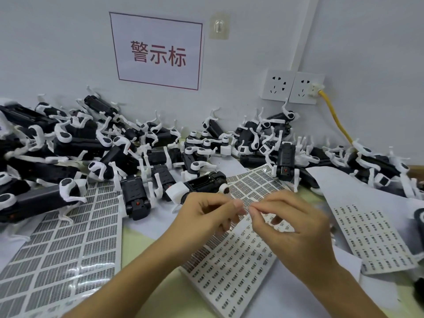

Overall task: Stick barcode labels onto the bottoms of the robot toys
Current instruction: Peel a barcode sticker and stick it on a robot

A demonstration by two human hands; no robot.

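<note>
Between the pinched fingers (239, 206) of the left hand (212, 214) and right hand (296, 226) a small label seems held, too blurred to confirm; press it flat onto the upturned black-and-white robot toy (199, 185) just beyond, avoiding the glossy label sheet (241, 260) beneath.

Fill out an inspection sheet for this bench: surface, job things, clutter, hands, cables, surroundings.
Surface: pale table, mostly covered.
Job things: black-and-white toys heaped along the wall; label sheets flat in front; one small label between both hands.
Clutter: loose white paper under the right-hand toys.
Hands: left hand and right hand both pinch the label above the middle sheet.
Cables: yellow cable plugged into the right socket.
Surroundings: white wall, red-lettered sign, clear hook.
</note>
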